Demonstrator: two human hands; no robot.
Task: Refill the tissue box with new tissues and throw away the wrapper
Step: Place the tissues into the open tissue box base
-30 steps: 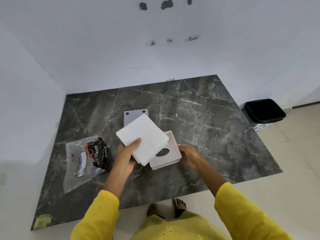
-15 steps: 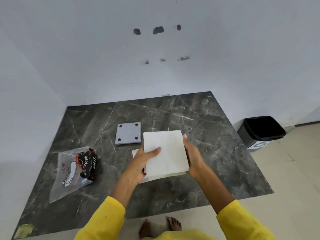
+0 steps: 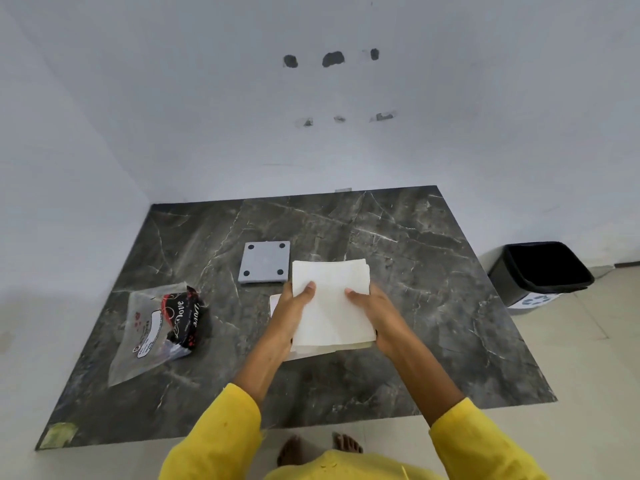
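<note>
Hands (image 3: 339, 306) around soft square tissue stack (image 3: 332, 306)

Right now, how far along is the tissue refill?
Done: the wrapper lies opened on the table, and the box's grey base is off. In hand: the left hand and right hand hold the tissues over the box. Left: load them, refit the base, and put the wrapper in the bin.

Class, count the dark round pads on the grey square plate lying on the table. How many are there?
4, one near each corner of the grey plate: far left, far right, near left, near right. None seems hidden.
</note>
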